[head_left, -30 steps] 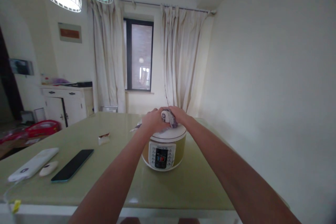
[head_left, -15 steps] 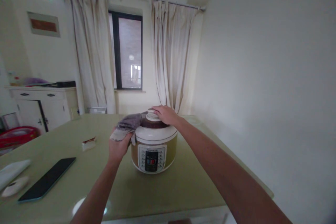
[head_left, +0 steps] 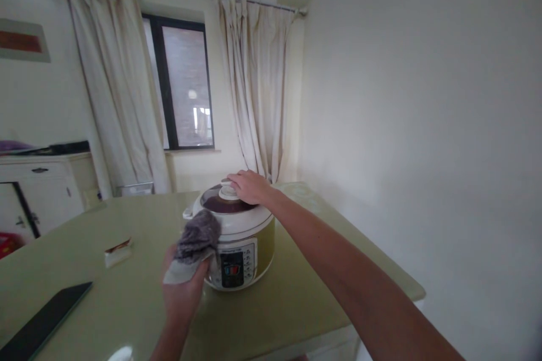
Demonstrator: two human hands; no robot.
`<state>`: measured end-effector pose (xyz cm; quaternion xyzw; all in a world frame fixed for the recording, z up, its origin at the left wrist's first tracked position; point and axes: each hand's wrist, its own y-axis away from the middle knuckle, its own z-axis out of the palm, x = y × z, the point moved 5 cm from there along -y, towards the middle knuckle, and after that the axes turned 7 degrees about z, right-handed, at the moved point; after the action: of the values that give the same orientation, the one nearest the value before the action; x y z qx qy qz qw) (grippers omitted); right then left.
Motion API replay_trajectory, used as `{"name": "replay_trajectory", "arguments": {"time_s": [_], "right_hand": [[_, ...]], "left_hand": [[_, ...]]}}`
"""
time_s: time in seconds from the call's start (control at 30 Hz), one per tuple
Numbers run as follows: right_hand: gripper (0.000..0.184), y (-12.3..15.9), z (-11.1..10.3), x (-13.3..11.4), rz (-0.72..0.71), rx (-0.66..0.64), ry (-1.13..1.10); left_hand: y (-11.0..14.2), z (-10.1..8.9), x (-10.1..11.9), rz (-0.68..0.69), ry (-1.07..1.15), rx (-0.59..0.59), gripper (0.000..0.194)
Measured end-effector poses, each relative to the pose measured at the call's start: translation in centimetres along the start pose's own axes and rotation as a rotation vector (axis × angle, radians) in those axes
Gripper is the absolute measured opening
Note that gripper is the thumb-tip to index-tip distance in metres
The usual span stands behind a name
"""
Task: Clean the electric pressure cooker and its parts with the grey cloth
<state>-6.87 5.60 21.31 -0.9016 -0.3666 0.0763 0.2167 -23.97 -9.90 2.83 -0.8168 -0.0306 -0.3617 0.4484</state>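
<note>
A round rice cooker (head_left: 243,248) with a gold body, white lid and a front control panel stands on the pale green table (head_left: 296,304). My right hand (head_left: 248,186) rests on top of its lid, fingers curled over the white knob. My left hand (head_left: 182,287) is closed on a grey cloth (head_left: 195,240) and holds it against the cooker's front left side, beside the control panel.
A dark phone (head_left: 40,321) lies flat at the table's left edge. A small white and brown packet (head_left: 117,252) sits left of the cooker. A white cabinet (head_left: 38,192) stands at the far left; curtains (head_left: 254,90) and a window are behind. A plain wall is on the right.
My left hand has brought the cloth down from the lid's top to the cooker's front left side. My right hand stays on the lid. The view has swung right.
</note>
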Motion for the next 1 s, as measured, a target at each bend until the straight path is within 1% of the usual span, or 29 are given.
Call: {"name": "replay_trajectory", "arguments": {"time_s": [0.03, 0.07, 0.1, 0.13, 0.17, 0.2, 0.23, 0.3, 0.33, 0.37, 0.43, 0.47, 0.5, 0.53, 0.57, 0.6, 0.63, 0.67, 0.7, 0.73, 0.77, 0.83, 0.87, 0.93, 1.0], "right_hand": [[0.039, -0.1, -0.1, 0.1, -0.006, -0.01, -0.01], [0.04, -0.3, -0.2, 0.3, -0.014, -0.022, -0.024], [0.04, -0.5, -0.3, 0.5, -0.023, -0.039, -0.04], [0.04, -0.8, -0.4, 0.7, -0.032, -0.058, -0.055], [0.04, -1.0, -0.6, 0.9, -0.039, -0.076, -0.069], [0.04, -1.2, -0.7, 1.1, -0.044, -0.09, -0.082], [0.04, -1.3, -0.8, 1.2, -0.049, -0.103, -0.093], [0.04, -1.4, -1.0, 1.4, -0.051, -0.122, -0.103], [0.041, -1.3, -1.0, 1.4, -0.047, -0.125, -0.105], [0.042, -1.2, -0.9, 1.5, -0.04, -0.125, -0.106], [0.044, -1.0, -0.8, 1.6, -0.018, -0.117, -0.118], [0.044, -0.9, -0.8, 1.7, -0.01, -0.108, -0.129], [0.044, -0.8, -0.7, 1.8, -0.007, -0.1, -0.141], [0.043, -0.7, -0.6, 1.8, -0.008, -0.095, -0.15], [0.042, -0.7, -0.6, 1.9, -0.01, -0.09, -0.157], [0.041, -0.7, -0.5, 1.9, -0.013, -0.084, -0.162], [0.041, -0.7, -0.4, 2.0, -0.017, -0.078, -0.167], [0.041, -0.8, -0.3, 2.0, -0.02, -0.072, -0.172], [0.042, -0.8, -0.2, 2.0, -0.025, -0.064, -0.177], [0.042, -0.8, -0.2, 2.0, -0.031, -0.056, -0.182], [0.042, -0.8, -0.1, 2.0, -0.037, -0.047, -0.186], [0.042, -0.8, 0.1, 2.0, -0.047, -0.032, -0.188], [0.042, -0.7, 0.1, 2.0, -0.049, -0.026, -0.188], [0.043, -0.7, 0.2, 2.0, -0.051, -0.016, -0.184], [0.042, -0.6, 0.1, 1.9, -0.049, -0.012, -0.177]], "left_hand": [[-0.3, -0.1, 1.7, 0.111, -0.015, 0.018, 0.056], [-0.6, 0.0, 3.7, 0.249, -0.03, 0.035, 0.056], [-0.8, 0.3, 6.0, 0.427, -0.062, 0.033, 0.054], [-1.0, 1.0, 8.5, 0.604, -0.105, -0.007, 0.053], [-1.1, 2.1, 10.7, 0.745, -0.155, -0.078, 0.055], [-1.2, 3.5, 12.7, 0.841, -0.218, -0.153, 0.057], [-1.3, 5.2, 14.4, 0.909, -0.283, -0.224, 0.055], [-1.4, 9.2, 16.9, 0.965, -0.404, -0.346, 0.042], [-1.2, 11.5, 17.6, 0.998, -0.459, -0.414, 0.034], [-0.8, 13.8, 17.9, 1.006, -0.509, -0.472, 0.03], [0.5, 17.6, 17.7, 1.022, -0.526, -0.539, 0.025], [1.5, 19.1, 17.0, 1.03, -0.535, -0.566, 0.023], [2.6, 20.0, 16.1, 1.037, -0.544, -0.585, 0.021], [3.9, 20.4, 15.0, 1.056, -0.548, -0.593, 0.02], [5.2, 20.2, 13.8, 1.09, -0.541, -0.589, 0.017], [6.4, 19.3, 12.7, 1.125, -0.526, -0.551, 0.015], [7.5, 17.7, 11.7, 1.187, -0.488, -0.478, 0.013], [8.5, 15.7, 10.8, 1.267, -0.433, -0.388, 0.013], [9.0, 13.4, 9.8, 1.29, -0.397, -0.31, 0.017], [9.0, 11.0, 8.9, 1.284, -0.351, -0.244, 0.021], [8.7, 8.7, 8.1, 1.233, -0.324, -0.186, 0.026], [7.0, 4.5, 6.7, 1.097, -0.28, -0.072, 0.04], [5.7, 2.9, 6.0, 0.993, -0.248, -0.02, 0.044], [2.3, 0.5, 4.9, 0.752, -0.181, 0.048, 0.042], [-1.7, -0.8, 4.1, 0.496, -0.132, 0.09, 0.044]]}}
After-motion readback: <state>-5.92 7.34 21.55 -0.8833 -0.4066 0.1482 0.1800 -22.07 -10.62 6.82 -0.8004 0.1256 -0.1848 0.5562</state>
